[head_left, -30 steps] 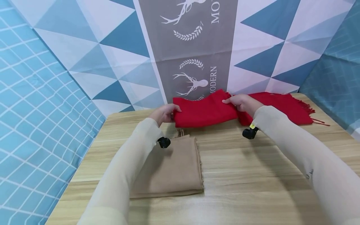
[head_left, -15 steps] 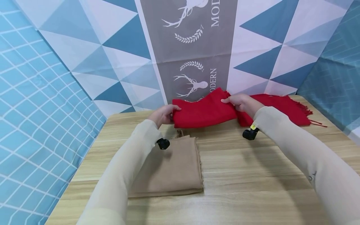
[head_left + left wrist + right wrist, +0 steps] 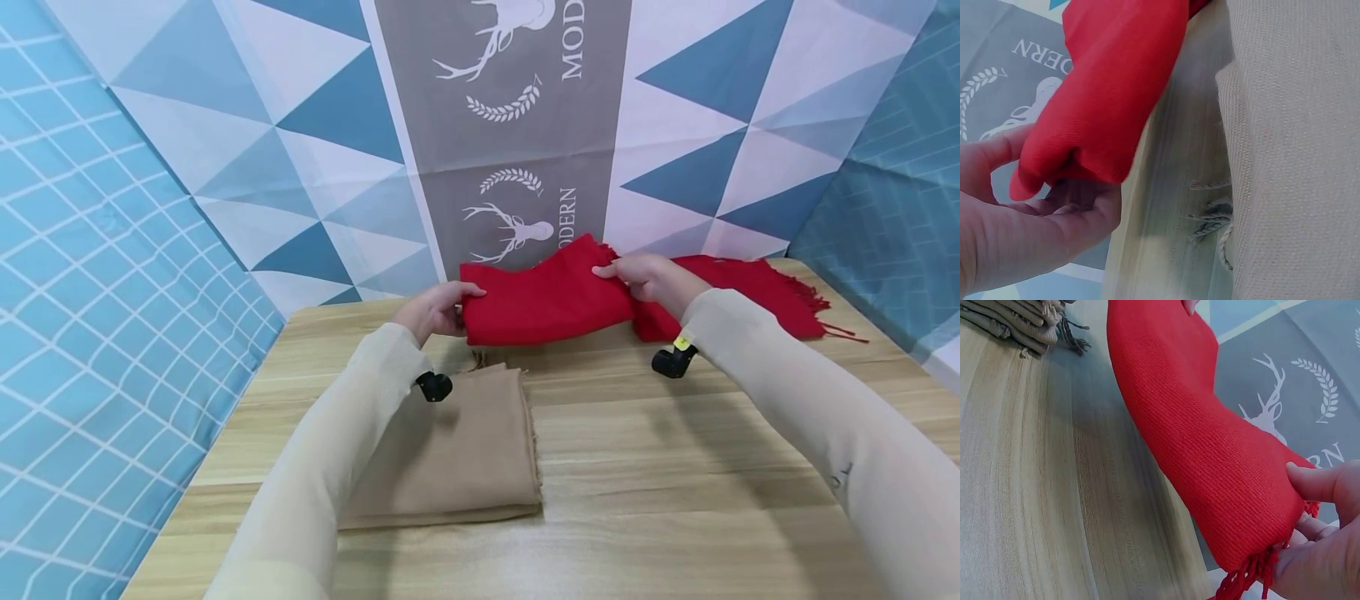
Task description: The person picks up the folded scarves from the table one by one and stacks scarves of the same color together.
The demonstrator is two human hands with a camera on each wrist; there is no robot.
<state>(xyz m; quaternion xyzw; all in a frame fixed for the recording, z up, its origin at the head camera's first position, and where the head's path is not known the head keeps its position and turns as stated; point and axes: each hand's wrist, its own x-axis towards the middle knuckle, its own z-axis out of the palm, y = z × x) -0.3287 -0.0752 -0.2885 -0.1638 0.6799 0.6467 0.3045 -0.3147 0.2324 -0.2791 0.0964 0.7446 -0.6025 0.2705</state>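
Observation:
A folded red scarf [image 3: 547, 300] with fringed ends is stretched between both hands over the back of the table, sagging a little in the middle. My left hand [image 3: 435, 310] pinches its left end, thumb on top and fingers underneath, as the left wrist view also shows. At the fringed end my right hand [image 3: 645, 279] grips the cloth; in the right wrist view the red fringe [image 3: 1250, 569] hangs beside the fingers. More red cloth [image 3: 757, 292] lies on the table to the right, its tassels spread outward. A folded beige scarf [image 3: 465, 450] lies nearer, below the left forearm.
The wooden table [image 3: 615, 467] ends at the back against a wall covering [image 3: 517, 125] with deer and triangle prints. Blue tiled-pattern sheets [image 3: 97, 292] flank it on the left and right. A small black wrist camera [image 3: 675, 362] sits under the right cuff.
Both hands keep their hold on the red scarf and barely move. The head view has shifted slightly, so the wall print appears a little lower.

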